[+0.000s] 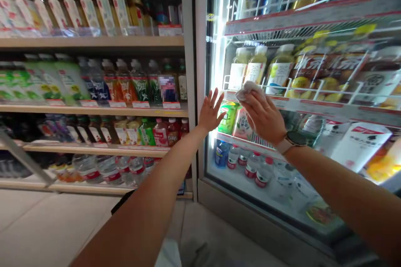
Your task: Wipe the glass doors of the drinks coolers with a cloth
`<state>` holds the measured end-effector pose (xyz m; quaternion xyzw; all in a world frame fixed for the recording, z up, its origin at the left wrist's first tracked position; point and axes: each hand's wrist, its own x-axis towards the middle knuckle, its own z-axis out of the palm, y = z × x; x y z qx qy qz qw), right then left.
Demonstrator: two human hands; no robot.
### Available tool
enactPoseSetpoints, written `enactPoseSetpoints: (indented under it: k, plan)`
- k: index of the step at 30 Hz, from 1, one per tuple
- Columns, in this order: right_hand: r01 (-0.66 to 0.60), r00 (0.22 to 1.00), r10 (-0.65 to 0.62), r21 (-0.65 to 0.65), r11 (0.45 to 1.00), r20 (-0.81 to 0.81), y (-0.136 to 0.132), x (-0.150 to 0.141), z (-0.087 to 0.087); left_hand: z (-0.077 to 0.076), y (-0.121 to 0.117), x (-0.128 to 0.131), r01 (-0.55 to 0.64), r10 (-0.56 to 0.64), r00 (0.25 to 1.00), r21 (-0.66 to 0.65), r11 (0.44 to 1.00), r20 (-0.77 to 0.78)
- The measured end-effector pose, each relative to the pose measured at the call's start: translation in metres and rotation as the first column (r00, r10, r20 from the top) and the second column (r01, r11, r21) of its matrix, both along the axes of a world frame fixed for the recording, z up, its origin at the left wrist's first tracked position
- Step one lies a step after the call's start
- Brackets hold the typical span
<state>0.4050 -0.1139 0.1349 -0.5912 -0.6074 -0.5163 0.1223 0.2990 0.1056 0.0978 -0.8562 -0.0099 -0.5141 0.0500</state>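
My left hand (212,112) is stretched out with its fingers spread, at the left edge of the glass door (216,175) of a lit drinks fridge. Nothing is in it. Further right, my right hand (266,117) presses a crumpled whitish cloth (250,89) against or close to the glass; the fingers lie over the cloth. A watch (294,138) is on the right wrist. Behind the glass, pale tea bottles (255,64) stand near the cloth, and a green carton (227,117) shows between the two hands.
Open shelves (94,110) filled with bottled drinks stand on the left. A grey post (189,71) separates them from the fridge. Inside the fridge are racks of bottles, cans and cartons, with water bottles (263,171) at the bottom. Pale floor tiles (46,217) lie below.
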Motion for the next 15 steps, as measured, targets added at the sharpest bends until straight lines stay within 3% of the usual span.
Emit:
enactPoseSetpoints:
  k: [5, 8, 11, 15]
  plan:
    - [-0.150, 0.982, 0.175, -0.267, 0.952, 0.072, -0.015, 0.002, -0.078, -0.002, -0.001, 0.004, 0.010, -0.010, 1.000, -0.004, 1.000, 0.028]
    - [-0.254, 0.962, 0.273, -0.365, 0.895, 0.000, -0.024, 0.004, -0.105, -0.003, -0.001, 0.005, -0.004, 0.004, 1.000, -0.002, 1.000, 0.024]
    - [-0.285, 0.957, 0.289, -0.335, 0.898, -0.040, -0.028, 0.004, -0.095, -0.005, -0.001, 0.006, -0.029, 0.029, 0.999, 0.005, 1.000, 0.024]
    - [-0.267, 0.964, 0.260, -0.222, 0.938, -0.061, -0.029, 0.001, -0.029, -0.006, -0.002, 0.006, -0.046, 0.045, 0.998, 0.018, 0.999, 0.042]
